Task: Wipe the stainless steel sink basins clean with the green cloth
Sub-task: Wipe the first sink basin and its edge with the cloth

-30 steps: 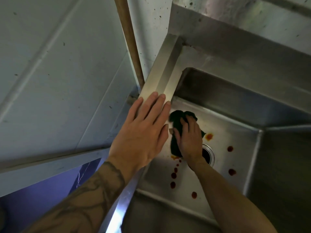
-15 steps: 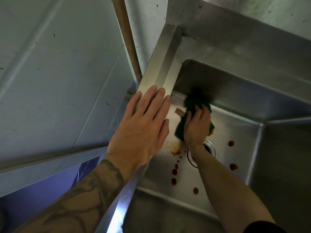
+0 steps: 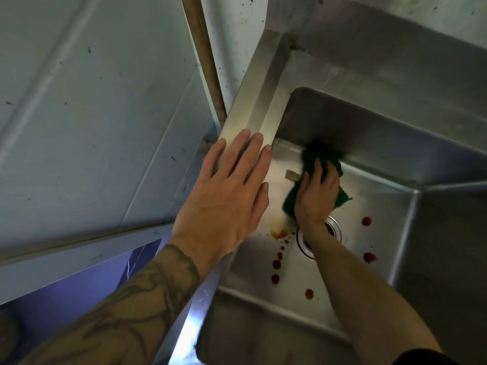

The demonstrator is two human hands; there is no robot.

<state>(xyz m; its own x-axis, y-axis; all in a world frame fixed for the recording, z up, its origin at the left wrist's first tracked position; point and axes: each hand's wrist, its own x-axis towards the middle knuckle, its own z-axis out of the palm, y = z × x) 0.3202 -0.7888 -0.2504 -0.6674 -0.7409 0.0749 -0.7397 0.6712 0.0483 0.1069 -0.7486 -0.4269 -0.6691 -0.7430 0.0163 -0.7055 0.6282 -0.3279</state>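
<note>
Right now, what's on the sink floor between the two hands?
In the head view, a small tan scrap lies on bare steel between the left hand and right hand.

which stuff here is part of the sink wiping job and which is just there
Part of the job: green cloth, right hand pressing it down, sink basin, red spots, left hand braced on the rim.

Just there: wooden pole, drain, small tan tag.
</note>
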